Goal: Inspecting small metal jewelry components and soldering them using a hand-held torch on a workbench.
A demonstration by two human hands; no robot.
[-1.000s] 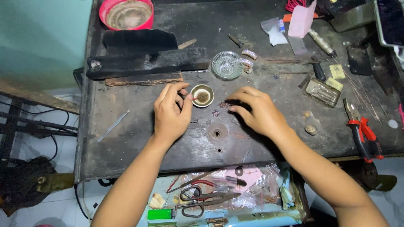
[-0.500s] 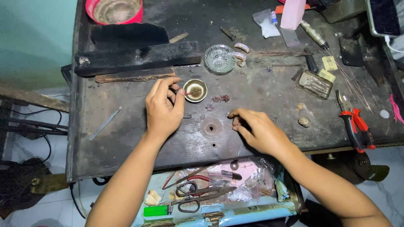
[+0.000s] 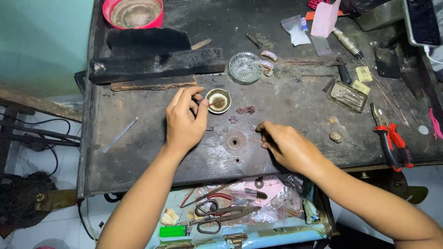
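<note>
Small round metal dish [image 3: 218, 100] sits on the dark worn workbench [image 3: 138, 152], right at the left hand's fingertips. Left hand [image 3: 184, 121] pinches a thin stick [image 3: 213, 103] between thumb and forefinger, its tip over the dish's inside; the other fingers are curled in. Right hand [image 3: 288, 146] rests on the bench to the right of and nearer than the dish, fingers closed in a pinch around something thin and tiny (too small to tell what). Between the two hands: a cluster of tiny reddish beads [image 3: 245, 109] just right of the dish, and a round socket [image 3: 235, 141] in the bench surface just left of the right hand's fingers.

Beyond the left hand, further from the person, a long blackened block [image 3: 157, 64] with a rusty flat bar [image 3: 152, 84] along its near edge. Beyond that, a red bowl [image 3: 134, 12] at the far edge. A clear glass ashtray-like dish [image 3: 245, 67] lies past the small dish, slightly right.

Right of the right hand: a small rectangular metal tin [image 3: 347, 96], then red-handled pliers [image 3: 390, 138] near the bench's edge, well apart from the hand. A pink plastic bottle [image 3: 326, 17] stands at the far right back.

Below both wrists, an open drawer [image 3: 258, 235] with scissors [image 3: 221, 216] and a green lighter [image 3: 173, 231]. Left of the left forearm, a thin metal strip [image 3: 120, 134] lies on the bench.
</note>
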